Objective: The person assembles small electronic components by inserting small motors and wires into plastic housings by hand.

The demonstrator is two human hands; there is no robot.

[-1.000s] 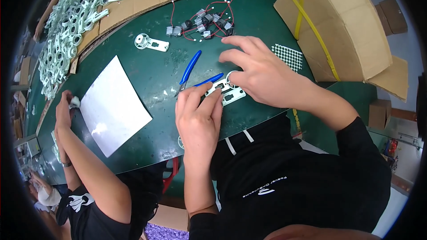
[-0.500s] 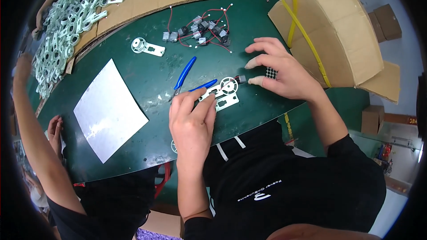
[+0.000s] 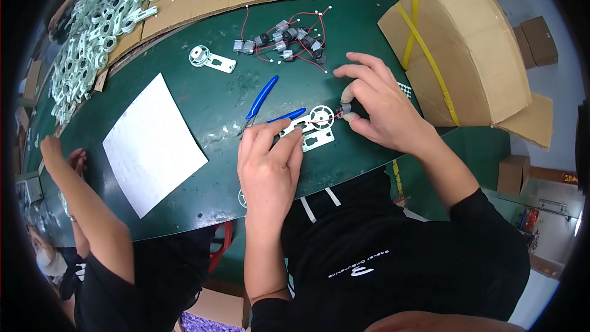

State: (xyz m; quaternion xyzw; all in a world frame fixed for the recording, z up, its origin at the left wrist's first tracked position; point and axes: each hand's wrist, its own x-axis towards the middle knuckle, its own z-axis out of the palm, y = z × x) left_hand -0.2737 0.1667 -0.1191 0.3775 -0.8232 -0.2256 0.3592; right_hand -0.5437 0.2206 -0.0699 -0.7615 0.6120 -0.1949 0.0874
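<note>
My left hand (image 3: 270, 160) pinches the arm of a pale plastic bracket (image 3: 321, 117) that has a spoked ring at one end. Just right of that ring, the thumb and forefinger of my right hand (image 3: 384, 104) close on a small grey motor (image 3: 345, 109). A red wire runs from the motor across the ring. Below the bracket, a flat pale plastic piece with cutouts (image 3: 318, 139) lies on the green table. Blue-handled pliers (image 3: 263, 96) rest just beyond my left hand, their jaws partly hidden by it.
Several wired motors (image 3: 286, 40) lie beyond my hands. Left of them is another pale bracket (image 3: 221, 63). A white sheet (image 3: 153, 147) covers the left side. Pale brackets (image 3: 83, 49) are heaped on cardboard at far left. A strapped carton (image 3: 467, 49) stands right. A co-worker's arm (image 3: 92, 209) reaches in from the left.
My right thumb and forefinger have closed on the motor; before, they were apart beside it. My left hand keeps its grip on the bracket. The co-worker's arm has moved lower.
</note>
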